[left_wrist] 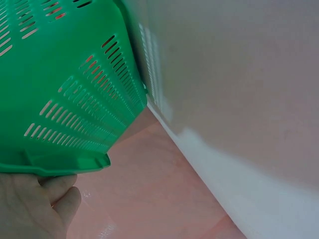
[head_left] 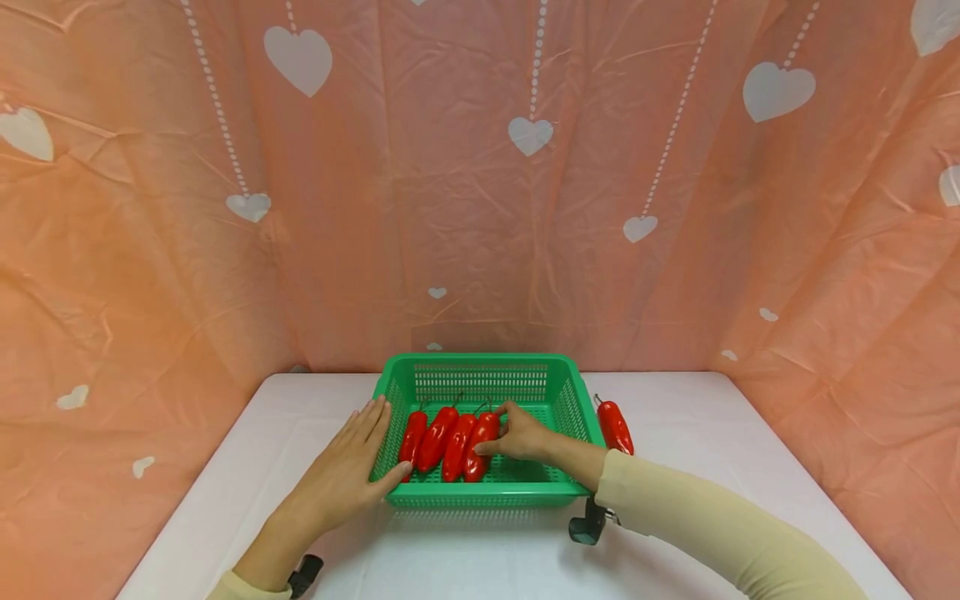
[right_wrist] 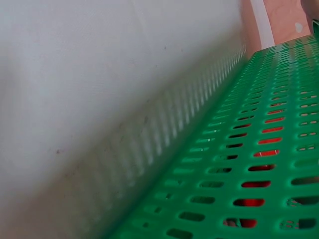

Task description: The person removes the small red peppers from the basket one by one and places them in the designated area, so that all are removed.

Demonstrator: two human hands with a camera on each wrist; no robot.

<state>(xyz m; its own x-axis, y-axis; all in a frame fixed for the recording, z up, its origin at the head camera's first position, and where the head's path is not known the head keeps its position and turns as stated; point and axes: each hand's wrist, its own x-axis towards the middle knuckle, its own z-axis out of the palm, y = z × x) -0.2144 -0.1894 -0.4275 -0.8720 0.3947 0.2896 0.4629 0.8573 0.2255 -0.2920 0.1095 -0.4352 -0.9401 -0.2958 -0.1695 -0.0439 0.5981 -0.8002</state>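
Observation:
Several glossy red chili peppers (head_left: pixel 437 439) lie side by side in a green plastic basket (head_left: pixel 480 490), stems pointing to the back. Reaching over the basket's right side, my right hand (head_left: pixel 522 435) holds the rightmost of these red chili peppers (head_left: pixel 483 433) between thumb and fingers. My left hand (head_left: pixel 347 467) rests along the left rim with its fingers straight and its thumb over the front left corner. In the left wrist view, fingers (left_wrist: pixel 67 201) touch the underside of the rim. The right wrist view shows the slotted basket wall (right_wrist: pixel 249 164), not the right hand.
Another red chili pepper (head_left: pixel 615 428) lies on the white table (head_left: pixel 690 417), just outside the basket's right wall, near the right forearm. An orange-pink curtain (head_left: pixel 465 233) with white hearts surrounds the table at the back and sides.

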